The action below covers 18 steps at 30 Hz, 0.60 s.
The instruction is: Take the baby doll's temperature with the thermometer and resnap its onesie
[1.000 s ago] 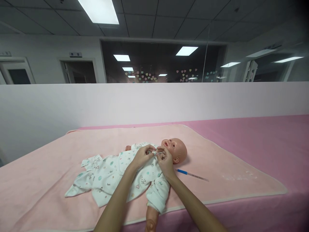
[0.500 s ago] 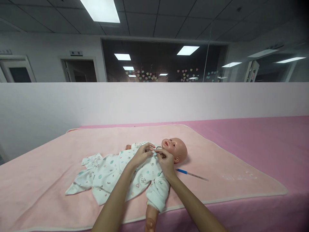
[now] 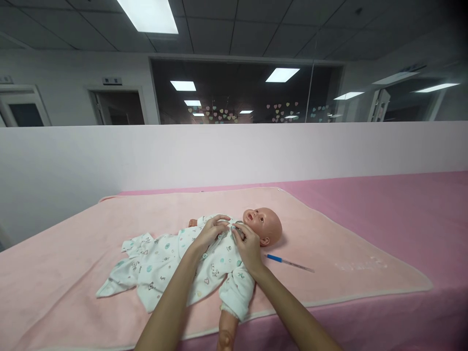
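Note:
A baby doll (image 3: 271, 226) lies on its back, head to the right, in a white printed romper (image 3: 209, 273). My left hand (image 3: 212, 233) rests on the doll's chest, its thumb and fingers pinching the romper's front edge. Just below the doll's chin, my right hand (image 3: 249, 244) pinches the romper near the neckline, fingers bent. The two sets of fingertips almost meet; the small fastening between them is largely hidden. One bare doll arm (image 3: 227, 327) sticks out of the near sleeve, and the romper's legs spread flat to the left.
A thermometer-like stick with a blue end (image 3: 274, 258) lies right of my right hand. Under the doll is a peach blanket (image 3: 329, 234) with a pale border, on a pink table covering (image 3: 409, 219). A low white partition (image 3: 234, 153) stands behind.
My fingertips have drawn slightly apart at the neckline, and my left hand lies flatter on the romper. The whole view has shifted a little; the doll stays in place.

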Each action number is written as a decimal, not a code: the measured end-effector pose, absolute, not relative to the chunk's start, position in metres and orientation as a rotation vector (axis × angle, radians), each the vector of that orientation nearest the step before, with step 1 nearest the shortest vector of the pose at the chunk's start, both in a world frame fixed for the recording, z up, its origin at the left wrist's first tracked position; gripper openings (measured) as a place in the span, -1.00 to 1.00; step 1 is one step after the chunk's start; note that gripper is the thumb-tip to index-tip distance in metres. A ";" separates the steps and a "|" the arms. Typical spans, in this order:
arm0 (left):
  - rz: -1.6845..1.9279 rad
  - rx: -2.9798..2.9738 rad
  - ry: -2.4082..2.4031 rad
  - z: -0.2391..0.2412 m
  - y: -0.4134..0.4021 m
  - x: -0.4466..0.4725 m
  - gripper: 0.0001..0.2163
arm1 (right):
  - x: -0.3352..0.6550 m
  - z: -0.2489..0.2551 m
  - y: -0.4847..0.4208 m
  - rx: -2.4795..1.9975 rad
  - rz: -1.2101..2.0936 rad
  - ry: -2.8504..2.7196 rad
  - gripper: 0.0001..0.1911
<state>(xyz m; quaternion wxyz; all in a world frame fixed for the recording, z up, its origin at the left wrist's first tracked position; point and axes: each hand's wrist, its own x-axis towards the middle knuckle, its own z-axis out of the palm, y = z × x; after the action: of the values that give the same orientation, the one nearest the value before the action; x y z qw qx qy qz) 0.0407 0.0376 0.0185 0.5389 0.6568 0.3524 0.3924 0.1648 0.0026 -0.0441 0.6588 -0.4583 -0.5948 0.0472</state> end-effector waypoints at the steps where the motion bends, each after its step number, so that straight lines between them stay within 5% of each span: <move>1: 0.934 1.561 0.824 0.018 0.038 0.041 -0.71 | 0.165 -0.044 0.003 -1.037 0.105 -1.349 -0.77; 18: 0.918 1.591 0.660 0.007 0.046 0.033 -0.66 | 0.165 -0.042 0.000 -1.000 0.123 -1.361 -0.75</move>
<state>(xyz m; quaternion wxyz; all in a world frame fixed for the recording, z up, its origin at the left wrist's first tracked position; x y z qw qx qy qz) 0.0331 0.0456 0.0072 0.5605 0.6751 0.2799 0.3895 0.1655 0.0001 -0.0418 0.6624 -0.4422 -0.6022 0.0543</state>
